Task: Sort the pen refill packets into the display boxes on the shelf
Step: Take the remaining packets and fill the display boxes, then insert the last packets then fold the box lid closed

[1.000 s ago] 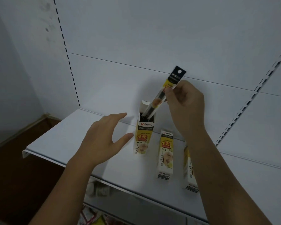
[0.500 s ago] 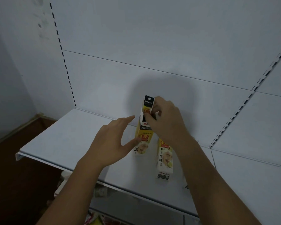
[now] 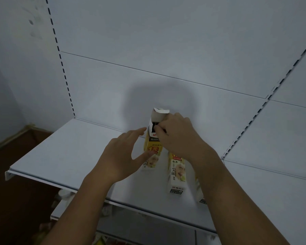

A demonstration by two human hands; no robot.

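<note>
Pen refill packet (image 3: 155,125), black-topped slim sleeve: sunk in mouth of upright yellow-and-white cardboard display box (image 3: 151,150), flap raised | right hand (image 3: 178,137): fingers curled, pinching packet top | left hand (image 3: 121,156): fingers straight, thumb touching box front | white metal shelf (image 3: 69,152): carries matching second box (image 3: 176,174) just right | white slotted back panel (image 3: 166,50) | brown floor (image 3: 16,200) lower left

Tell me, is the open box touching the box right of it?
Apart. Head view shows bare shelf between the open box and its neighbour.
</note>
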